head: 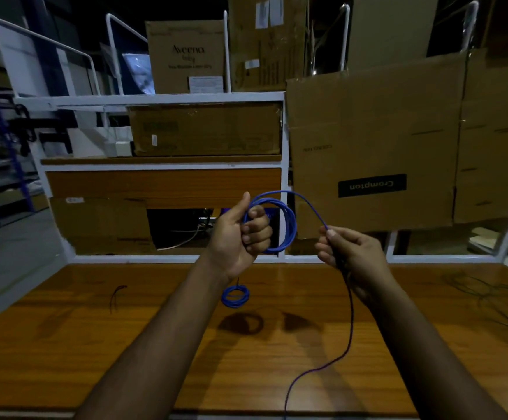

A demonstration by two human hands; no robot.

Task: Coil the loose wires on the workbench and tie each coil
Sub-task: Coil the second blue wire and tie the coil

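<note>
While left hand (240, 234) grips blue wire (287, 225) coils, right hand (349, 253) pinches its tail.

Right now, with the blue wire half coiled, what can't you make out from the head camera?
- Free end of the blue wire: runs off the bottom edge.
- Tie on the small blue coil: too small to tell.
- Dark wires at the workbench's right: too dim to count.
- Coil's gripped part: hidden inside the left hand.

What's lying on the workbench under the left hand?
A small finished blue coil lies on the workbench below the left hand. The wrist hides the bench just behind it, so nothing further can be confirmed there.
</note>
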